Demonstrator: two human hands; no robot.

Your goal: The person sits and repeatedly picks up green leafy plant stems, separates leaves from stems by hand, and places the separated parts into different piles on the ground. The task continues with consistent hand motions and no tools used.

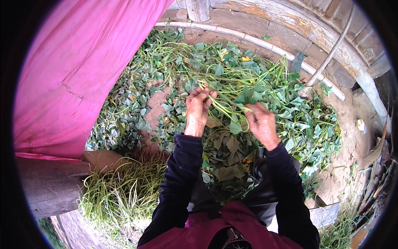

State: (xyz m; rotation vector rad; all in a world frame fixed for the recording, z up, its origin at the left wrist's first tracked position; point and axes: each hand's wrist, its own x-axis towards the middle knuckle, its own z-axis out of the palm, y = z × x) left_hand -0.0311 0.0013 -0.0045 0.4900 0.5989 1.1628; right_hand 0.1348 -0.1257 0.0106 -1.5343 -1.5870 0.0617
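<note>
My left hand (199, 101) holds several thin green leaf stalks (222, 107) between thumb and fingers. To its right, my right hand (260, 119) is closed around the other end of a stalk, beside a green leaf (249, 96); the hand is slightly blurred. Both hands are over a wide heap of leafy green vines (242, 67) on the ground. Below and between my forearms lies a pile of darker, wilting leaves (228, 149). At the lower left is a thick bundle of leafless stalks (124, 190).
A pink cloth (71, 77) hangs at the left above a wooden beam (53, 186). A pale pole (264, 46) curves behind the vines, before a wooden wall frame (279, 18). A stick (332, 49) leans at the upper right. A brush-like bundle (374, 152) is at the far right.
</note>
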